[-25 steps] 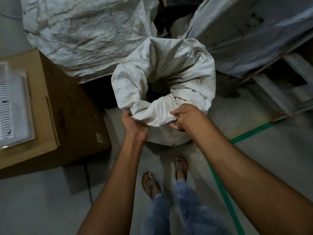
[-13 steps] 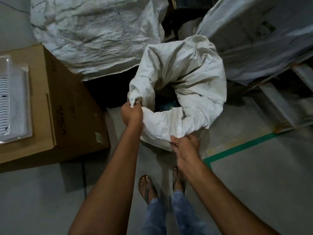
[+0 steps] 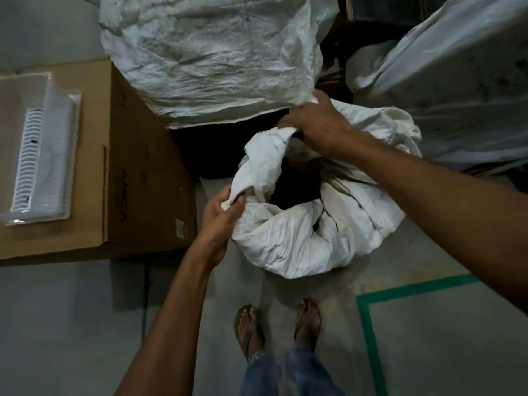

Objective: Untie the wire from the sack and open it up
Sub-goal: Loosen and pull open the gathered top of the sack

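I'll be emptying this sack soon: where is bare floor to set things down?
Bare floor lies inside the green tape corner, right of the feet, and left of the feet, by the box. Behind the sack it is crowded: big sack, wrapped load.

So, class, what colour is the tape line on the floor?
Green: the tape line shows clearest in the head view.

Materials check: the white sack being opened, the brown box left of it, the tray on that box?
Sack: probably woven plastic, matte off-white; stiff, papery creases. Box: looks like cardboard, matte brown, with a flap seam and small label. Tray: seems thin clear plastic, glossy, with moulded ribs.
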Demonstrator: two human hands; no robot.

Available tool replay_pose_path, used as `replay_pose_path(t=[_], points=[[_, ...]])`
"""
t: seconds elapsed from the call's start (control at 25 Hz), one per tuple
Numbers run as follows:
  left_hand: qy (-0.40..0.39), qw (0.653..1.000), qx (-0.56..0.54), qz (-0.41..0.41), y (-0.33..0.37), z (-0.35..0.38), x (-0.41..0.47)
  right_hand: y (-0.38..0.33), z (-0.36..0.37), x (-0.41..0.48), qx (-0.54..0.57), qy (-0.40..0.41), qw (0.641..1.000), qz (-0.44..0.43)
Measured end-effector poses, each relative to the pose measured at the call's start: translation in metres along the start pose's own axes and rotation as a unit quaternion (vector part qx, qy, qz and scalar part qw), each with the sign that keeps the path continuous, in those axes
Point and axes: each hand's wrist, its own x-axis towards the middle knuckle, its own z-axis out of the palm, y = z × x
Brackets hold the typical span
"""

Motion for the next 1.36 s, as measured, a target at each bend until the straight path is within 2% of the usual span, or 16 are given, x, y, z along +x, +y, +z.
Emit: replay_pose_path(t=[0.12, 0.2, 0.28, 0.32, 0.4, 0.52, 0.64, 0.76, 0.88, 0.96, 1.04, 1.08, 1.16, 1.24, 1.32, 1.36], points=[[0.027, 0.998, -0.036, -0.039, -0.014, -0.021, 0.015, 0.008, -0.008, 0.010, 0.113, -0.036, 0.993, -0.005], [0.157, 0.984, 0.072, -0.045, -0.024, -0.036, 0.026, 0.010, -0.012, 0.023, 0.114, -0.102, 0.988, -0.018], [0.290, 0.918, 0.266, 0.053, -0.015, -0.028, 0.030, 0.004, -0.012, 0.036, 0.119, -0.164, 0.979, -0.010], [0.317, 0.881, 0.327, 0.125, -0.004, -0.012, 0.032, -0.003, -0.011, 0.042, 0.132, -0.184, 0.974, -0.004], [0.251, 0.855, 0.416, 0.179, 0.016, 0.030, 0.041, -0.016, -0.007, 0.056, 0.138, -0.228, 0.964, 0.009], [0.148, 0.859, 0.472, 0.134, 0.009, 0.037, 0.070, -0.017, -0.011, 0.068, 0.135, -0.270, 0.953, 0.038], [0.115, 0.890, 0.425, 0.116, 0.004, 0.004, 0.105, 0.007, -0.015, 0.053, 0.169, -0.127, 0.974, 0.082], [0.061, 0.962, 0.255, 0.078, 0.010, -0.007, 0.130, 0.012, 0.011, 0.004, 0.138, 0.074, 0.980, 0.124], [0.031, 0.990, 0.128, 0.043, 0.016, -0.016, 0.137, 0.027, 0.053, -0.030, 0.064, 0.133, 0.975, 0.163], [-0.009, 0.995, 0.084, -0.048, 0.017, -0.031, 0.136, 0.050, 0.056, -0.024, 0.142, 0.111, 0.966, 0.188], [-0.030, 0.986, 0.128, -0.101, 0.016, -0.044, 0.143, 0.062, 0.040, -0.006, 0.247, 0.053, 0.948, 0.193], [-0.020, 0.978, 0.193, -0.078, 0.019, -0.046, 0.147, 0.063, 0.031, 0.001, 0.271, 0.038, 0.943, 0.191], [0.002, 0.953, 0.293, 0.074, 0.032, -0.034, 0.158, 0.065, 0.012, 0.017, 0.319, 0.011, 0.923, 0.216], [-0.053, 0.917, 0.341, 0.200, 0.053, -0.004, 0.171, 0.069, -0.001, 0.030, 0.329, -0.046, 0.911, 0.245], [-0.110, 0.843, 0.463, 0.252, 0.060, 0.031, 0.185, 0.078, -0.003, 0.042, 0.312, -0.016, 0.920, 0.234], [-0.086, 0.794, 0.528, 0.287, 0.058, 0.044, 0.194, 0.082, -0.003, 0.046, 0.283, 0.035, 0.933, 0.218]])
